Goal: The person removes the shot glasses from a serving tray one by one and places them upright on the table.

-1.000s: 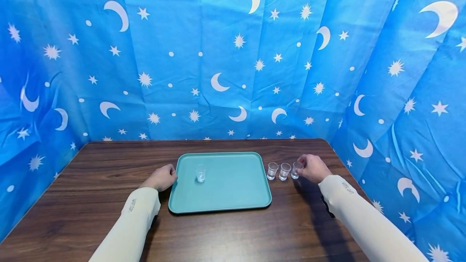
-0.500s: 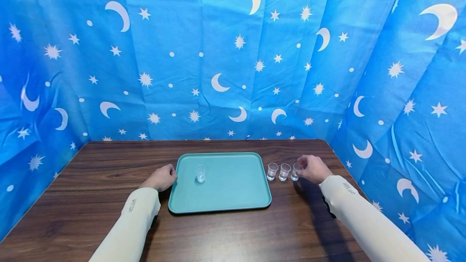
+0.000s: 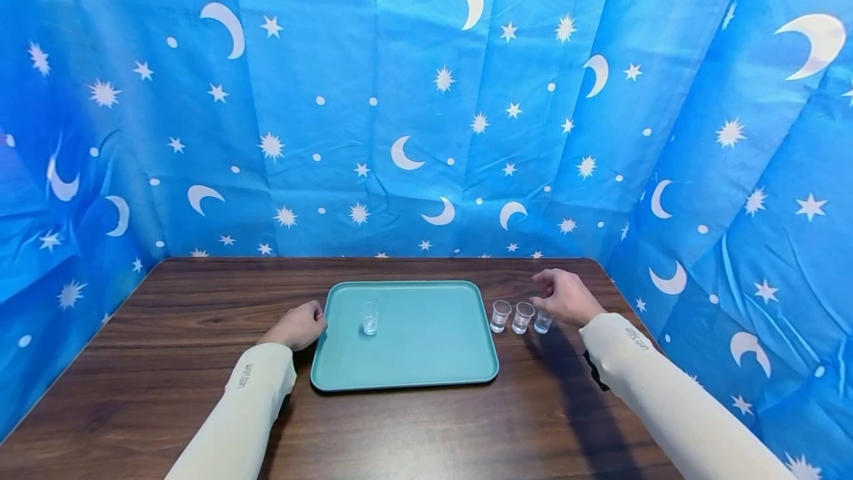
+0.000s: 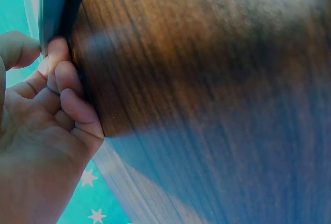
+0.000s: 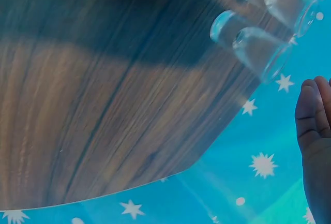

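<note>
My left hand (image 3: pixel 298 326) grips the left rim of a teal tray (image 3: pixel 426 354). In the left wrist view, the thumb lies over the tray's edge (image 4: pixel 54 4) and curled fingers are under it. One clear shot glass (image 3: pixel 369 319) stands upright on the tray's left part. To the tray's right, three more stand in a row on the table: a left glass (image 3: pixel 500 317), a middle glass (image 3: pixel 523 318) and a right glass (image 3: pixel 543 323). Just above the right glass hovers my right hand (image 3: pixel 566 298), its fingers loosely bent and apart from the glass, holding nothing.
The dark wooden table (image 3: pixel 413 428) reaches back to a blue curtain (image 3: pixel 333 132) with moons and stars, which also hangs at both sides. Shadow from the right arm falls on the table.
My right hand has let go of the right glass and risen slightly above it, fingers spreading. The left hand, tray and glasses have stayed in place. The head view has shifted slightly.
</note>
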### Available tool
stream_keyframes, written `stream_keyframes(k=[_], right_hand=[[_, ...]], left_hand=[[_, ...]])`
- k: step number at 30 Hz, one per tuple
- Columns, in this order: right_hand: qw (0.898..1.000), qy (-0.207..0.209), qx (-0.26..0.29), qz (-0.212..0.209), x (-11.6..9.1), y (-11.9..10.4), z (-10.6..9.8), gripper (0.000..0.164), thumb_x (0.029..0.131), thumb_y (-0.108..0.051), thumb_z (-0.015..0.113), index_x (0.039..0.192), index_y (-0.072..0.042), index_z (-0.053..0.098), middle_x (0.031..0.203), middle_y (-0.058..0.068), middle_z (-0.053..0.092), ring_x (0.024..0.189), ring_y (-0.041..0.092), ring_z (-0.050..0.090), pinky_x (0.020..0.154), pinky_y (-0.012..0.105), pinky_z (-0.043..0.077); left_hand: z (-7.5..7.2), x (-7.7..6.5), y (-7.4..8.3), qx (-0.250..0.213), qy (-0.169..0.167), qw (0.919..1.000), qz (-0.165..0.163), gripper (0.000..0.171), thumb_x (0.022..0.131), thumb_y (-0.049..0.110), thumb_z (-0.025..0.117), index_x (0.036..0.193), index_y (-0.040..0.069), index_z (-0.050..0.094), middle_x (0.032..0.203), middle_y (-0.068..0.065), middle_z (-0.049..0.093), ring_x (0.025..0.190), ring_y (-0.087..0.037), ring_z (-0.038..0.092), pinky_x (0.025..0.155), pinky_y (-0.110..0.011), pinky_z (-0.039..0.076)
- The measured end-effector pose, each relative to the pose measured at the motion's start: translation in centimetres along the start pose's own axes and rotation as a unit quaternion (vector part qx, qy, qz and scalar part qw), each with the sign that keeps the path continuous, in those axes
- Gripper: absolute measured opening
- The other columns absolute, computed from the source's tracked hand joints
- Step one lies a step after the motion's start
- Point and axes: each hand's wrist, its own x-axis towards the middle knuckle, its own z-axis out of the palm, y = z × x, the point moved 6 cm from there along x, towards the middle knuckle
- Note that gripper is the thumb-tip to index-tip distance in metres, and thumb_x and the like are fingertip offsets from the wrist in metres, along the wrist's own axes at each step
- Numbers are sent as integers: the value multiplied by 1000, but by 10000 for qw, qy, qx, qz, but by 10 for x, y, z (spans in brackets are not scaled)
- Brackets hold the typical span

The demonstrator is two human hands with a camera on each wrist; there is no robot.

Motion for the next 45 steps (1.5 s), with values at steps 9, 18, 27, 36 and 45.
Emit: stream_keyframes(k=[9, 18, 27, 36, 45], right_hand=[[9990, -178, 325, -230, 4, -27, 15, 36, 83, -9, 70, 117, 0, 61, 103, 14, 60, 89, 25, 55, 78, 41, 46], [9973, -233, 393, -569, 11, -56, 37, 35, 82, -9, 71, 116, -2, 62, 104, 12, 61, 92, 24, 57, 79, 39, 47], [9921, -427, 323, -1131, 16, -105, 72, 36, 81, -12, 74, 114, -4, 63, 97, 6, 62, 87, 20, 58, 77, 34, 48], [9863, -715, 457, -1412, 21, -141, 93, 35, 82, -12, 73, 115, -5, 63, 103, 9, 62, 92, 23, 58, 80, 36, 47], [9803, -928, 512, -1664, 23, -161, 112, 36, 84, -14, 72, 117, -6, 62, 107, 11, 62, 94, 22, 59, 81, 36, 48]], left_hand=[[0, -2, -5, -34, -50, 10000, -38, 14, 97, 15, 44, 88, 5, 46, 73, -9, 46, 63, -22, 45, 57, -32, 36], [-1, -6, -6, -11, -7, 10000, 8, 13, 96, 14, 45, 88, 5, 47, 73, -9, 47, 64, -21, 46, 57, -33, 37], [-2, -7, -9, -64, -1, 10000, 42, 13, 97, 15, 45, 89, 5, 47, 73, -9, 48, 63, -21, 46, 57, -33, 37], [-3, -8, -9, -90, 46, 9998, 158, 14, 97, 15, 43, 88, 5, 47, 73, -9, 47, 62, -22, 45, 56, -33, 36], [0, -8, -10, -121, 71, 9998, 103, 14, 98, 17, 44, 89, 6, 47, 73, -9, 47, 62, -22, 46, 56, -33, 36]])
